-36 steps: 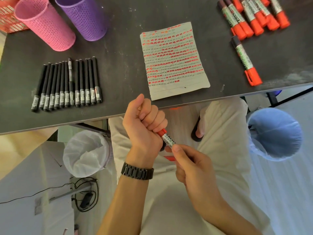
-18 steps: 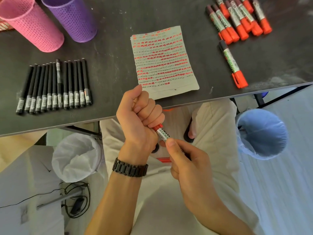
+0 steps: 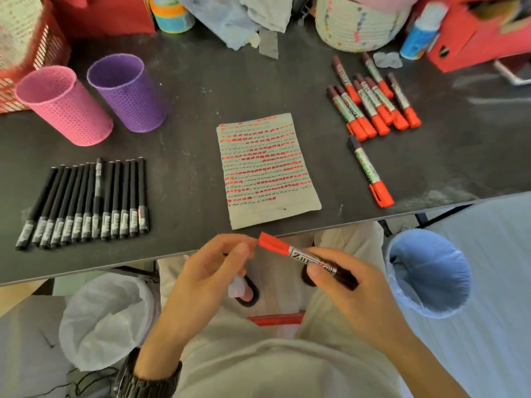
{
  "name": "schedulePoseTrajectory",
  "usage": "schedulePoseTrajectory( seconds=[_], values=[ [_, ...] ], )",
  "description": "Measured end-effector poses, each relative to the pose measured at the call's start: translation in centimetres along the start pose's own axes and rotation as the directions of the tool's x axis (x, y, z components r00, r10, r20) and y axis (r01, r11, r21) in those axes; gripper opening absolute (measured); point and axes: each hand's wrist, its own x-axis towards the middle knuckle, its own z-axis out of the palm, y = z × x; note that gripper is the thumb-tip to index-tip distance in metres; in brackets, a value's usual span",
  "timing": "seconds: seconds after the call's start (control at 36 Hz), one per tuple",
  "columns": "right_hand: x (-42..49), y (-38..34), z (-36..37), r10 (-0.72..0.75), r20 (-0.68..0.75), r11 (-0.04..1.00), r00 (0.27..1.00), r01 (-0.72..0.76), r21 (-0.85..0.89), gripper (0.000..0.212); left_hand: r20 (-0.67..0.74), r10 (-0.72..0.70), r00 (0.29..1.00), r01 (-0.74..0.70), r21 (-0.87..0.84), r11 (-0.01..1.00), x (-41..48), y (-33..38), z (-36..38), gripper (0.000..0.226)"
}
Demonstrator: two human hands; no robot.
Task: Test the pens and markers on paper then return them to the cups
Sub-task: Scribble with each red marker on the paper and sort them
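The marker [image 3: 304,255] has a label reading "ZHE"; the rest is hidden by fingers. It has a red cap and a dark rear end. It slants with the cap up-left, just off the desk [image 3: 186,139] edge, over the lap. The right grip [image 3: 353,288] clasps its barrel. The left grip [image 3: 209,271] is loosely curled beside the cap, holding nothing.
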Motion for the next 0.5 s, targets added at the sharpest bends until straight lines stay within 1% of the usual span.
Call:
schedulePoseTrajectory(
  seconds=[0.06,0.11,0.17,0.19,0.25,0.31,0.39,0.44,0.5],
  values=[
    [0.2,0.0,-0.4,-0.018,0.002,1.0,1.0,0.018,-0.02,0.019,0.044,-0.015,0.999,0.014,0.034,0.999,-0.1,-0.2,0.2,0.017],
    [0.5,0.0,-0.6,-0.012,0.026,0.999,1.0,0.013,-0.049,0.018,0.031,-0.026,0.999,0.026,-0.003,1.0,0.1,-0.3,0.6,0.019],
    [0.8,0.0,-0.8,-0.014,0.056,0.997,0.998,0.018,-0.079,0.02,0.031,-0.032,0.999,0.033,-0.03,0.999,0.4,-0.4,1.0,0.029],
    [1.0,-0.1,-0.9,-0.018,0.062,0.996,0.998,0.024,-0.088,0.02,0.057,-0.032,0.998,0.033,-0.026,0.999,0.6,-0.6,1.2,0.034],
    [1.5,-0.6,-1.1,-0.021,0.05,0.997,0.999,0.024,-0.07,0.02,0.11,-0.028,0.993,0.029,-0.014,0.999,0.9,-0.8,1.5,0.033],
    [1.9,-1.1,-1.3,-0.01,0.003,1.0,1.0,0.01,0.013,0.028,0.122,-0.022,0.992,0.022,0.0,1.0,1.3,-0.9,1.8,0.032],
    [2.7,-1.4,-1.4,0.031,-0.144,0.983,0.989,-0.004,0.186,0.039,0.093,0.015,0.996,-0.012,-0.03,0.999,1.8,-0.5,2.4,0.041],
    [3.1,-1.6,-1.2,0.077,-0.204,0.95,0.976,-0.009,0.312,0.038,0.064,0.046,0.997,-0.044,-0.04,0.998,2.0,-0.1,3.1,0.042],
    [3.4,-1.9,-1.0,0.078,-0.2,0.935,0.977,-0.003,0.353,0.033,0.055,0.059,0.997,-0.055,-0.083,0.995,2.3,0.3,4.2,0.032]
  ],
)
